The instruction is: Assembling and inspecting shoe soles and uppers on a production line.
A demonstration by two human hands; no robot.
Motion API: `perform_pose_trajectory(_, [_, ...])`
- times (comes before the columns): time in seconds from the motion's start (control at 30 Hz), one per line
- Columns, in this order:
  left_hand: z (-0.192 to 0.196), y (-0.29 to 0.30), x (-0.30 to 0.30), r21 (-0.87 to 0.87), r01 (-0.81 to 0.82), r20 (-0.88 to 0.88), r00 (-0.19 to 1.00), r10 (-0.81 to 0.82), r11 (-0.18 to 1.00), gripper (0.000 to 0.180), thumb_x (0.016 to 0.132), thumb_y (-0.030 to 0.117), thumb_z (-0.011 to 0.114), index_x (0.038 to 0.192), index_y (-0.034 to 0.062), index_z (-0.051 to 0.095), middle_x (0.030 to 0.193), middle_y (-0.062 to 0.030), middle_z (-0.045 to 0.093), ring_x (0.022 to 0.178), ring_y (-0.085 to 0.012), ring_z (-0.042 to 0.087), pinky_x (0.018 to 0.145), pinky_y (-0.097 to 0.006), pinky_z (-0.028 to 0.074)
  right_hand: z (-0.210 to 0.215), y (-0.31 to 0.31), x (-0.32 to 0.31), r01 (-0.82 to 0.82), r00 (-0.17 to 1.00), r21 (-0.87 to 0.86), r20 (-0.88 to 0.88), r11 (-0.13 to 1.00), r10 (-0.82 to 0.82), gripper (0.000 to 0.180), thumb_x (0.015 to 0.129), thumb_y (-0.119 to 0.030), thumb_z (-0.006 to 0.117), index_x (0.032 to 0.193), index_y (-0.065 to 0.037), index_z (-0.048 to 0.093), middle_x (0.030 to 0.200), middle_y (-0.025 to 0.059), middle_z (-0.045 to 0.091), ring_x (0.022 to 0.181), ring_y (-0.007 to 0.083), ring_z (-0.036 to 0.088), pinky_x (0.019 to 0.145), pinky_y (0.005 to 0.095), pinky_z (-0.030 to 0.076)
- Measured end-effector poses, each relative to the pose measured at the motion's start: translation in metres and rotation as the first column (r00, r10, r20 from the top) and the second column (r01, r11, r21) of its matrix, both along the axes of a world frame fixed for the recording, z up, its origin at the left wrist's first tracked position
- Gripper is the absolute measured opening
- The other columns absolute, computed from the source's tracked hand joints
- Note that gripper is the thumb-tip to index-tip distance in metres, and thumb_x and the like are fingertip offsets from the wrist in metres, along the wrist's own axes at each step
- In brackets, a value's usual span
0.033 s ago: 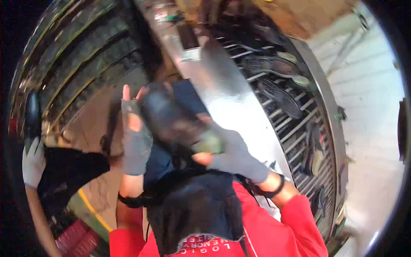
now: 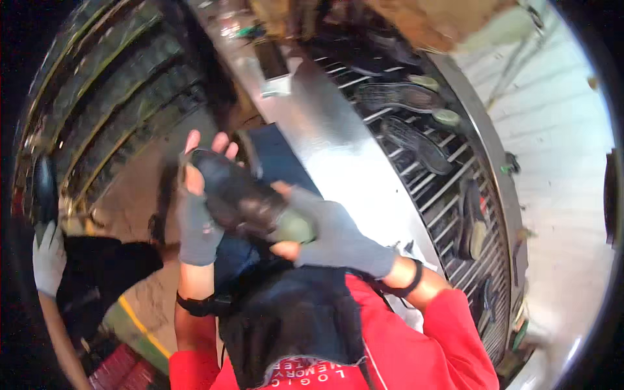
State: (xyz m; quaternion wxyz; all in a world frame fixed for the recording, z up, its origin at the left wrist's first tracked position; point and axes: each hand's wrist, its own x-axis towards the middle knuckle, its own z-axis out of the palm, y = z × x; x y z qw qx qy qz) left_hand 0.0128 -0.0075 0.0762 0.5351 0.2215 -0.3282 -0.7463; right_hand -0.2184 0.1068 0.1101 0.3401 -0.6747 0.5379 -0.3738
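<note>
Two-handed hold on a dark shoe (image 2: 244, 192), which lay aslant in front of the person's body, left of the metal counter (image 2: 357, 172). The right hand (image 2: 341, 237) was closed around its pale-green end, thumb and fingers on opposite sides. The left hand (image 2: 201, 227) was largely open against the other end, fingertips extended past it. Right of the counter, further shoes (image 2: 419, 146) lay on a slatted rack (image 2: 478, 117).

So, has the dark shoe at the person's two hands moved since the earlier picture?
Yes: judged against the shiny metal surface, the dark shoe has shifted left, toward the left hand.
</note>
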Motion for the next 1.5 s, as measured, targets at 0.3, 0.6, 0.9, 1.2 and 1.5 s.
perform_pose_trajectory(0.3, [-0.008, -0.012, -0.014, -0.045, 0.267, -0.277, 0.922, -0.268, 0.963, 0.095, 0.092, 0.065, 0.065, 0.162, 0.0112, 0.030, 0.145, -0.0251, 0.055, 0.139, -0.0435, 0.049, 0.121, -0.057, 0.038, -0.024, -0.030, 0.006, -0.563, 0.513, 0.537, 0.823, 0.629, -0.244, 0.055, 0.102, -0.053, 0.063, 0.120, 0.000, 0.069, 0.101, 0.0052, 0.071, 0.080, 0.0070, 0.067, 0.064, 0.0200, 0.052])
perform_pose_trajectory(0.6, [-0.009, -0.010, -0.055, 0.113, 0.410, -0.267, 0.890, -0.370, 0.905, 0.121, 0.078, 0.091, 0.057, 0.164, 0.0130, 0.025, 0.130, -0.0341, 0.060, 0.116, -0.0506, 0.062, 0.102, -0.062, 0.052, -0.037, -0.045, -0.009, -0.667, 0.209, 0.368, 0.927, 0.647, -0.312, 0.078, 0.096, -0.059, 0.068, 0.139, 0.004, 0.053, 0.117, 0.0145, 0.068, 0.098, 0.0163, 0.071, 0.082, 0.0261, 0.060])
perform_pose_trajectory(0.9, [-0.074, -0.114, -0.001, -0.522, 0.391, 0.847, 0.137, 0.513, 0.758, 0.041, 0.090, 0.021, 0.081, 0.124, 0.0024, 0.067, 0.110, -0.0084, 0.068, 0.096, -0.0179, 0.065, 0.082, -0.031, 0.054, -0.041, -0.039, -0.050, -0.320, 0.077, 0.598, 0.789, 0.735, -0.609, 0.074, 0.102, -0.063, 0.052, 0.140, 0.000, 0.055, 0.117, 0.0138, 0.071, 0.100, 0.0211, 0.073, 0.089, 0.0323, 0.061])
perform_pose_trajectory(1.2, [-0.018, -0.077, 0.019, -0.003, 0.402, 0.044, 0.915, -0.401, 0.916, 0.086, 0.100, 0.059, 0.058, 0.159, 0.0004, 0.034, 0.134, -0.0206, 0.065, 0.113, -0.0267, 0.069, 0.100, -0.041, 0.058, -0.023, -0.041, -0.047, -0.179, 0.250, 0.573, 0.813, 0.800, -0.526, 0.059, 0.104, -0.052, 0.057, 0.137, -0.003, 0.058, 0.114, 0.0137, 0.070, 0.093, 0.0214, 0.073, 0.085, 0.0322, 0.062])
perform_pose_trajectory(1.5, [0.003, -0.072, 0.026, 0.039, 0.195, -0.129, 0.973, -0.189, 0.980, 0.086, 0.103, 0.066, 0.046, 0.163, 0.0056, 0.031, 0.125, -0.0080, 0.068, 0.110, -0.0172, 0.067, 0.102, -0.036, 0.054, -0.043, -0.064, 0.010, -0.616, 0.156, 0.395, 0.909, 0.681, -0.386, 0.115, 0.083, -0.087, 0.054, 0.150, 0.005, 0.039, 0.134, 0.0267, 0.061, 0.111, 0.0404, 0.069, 0.099, 0.0514, 0.059])
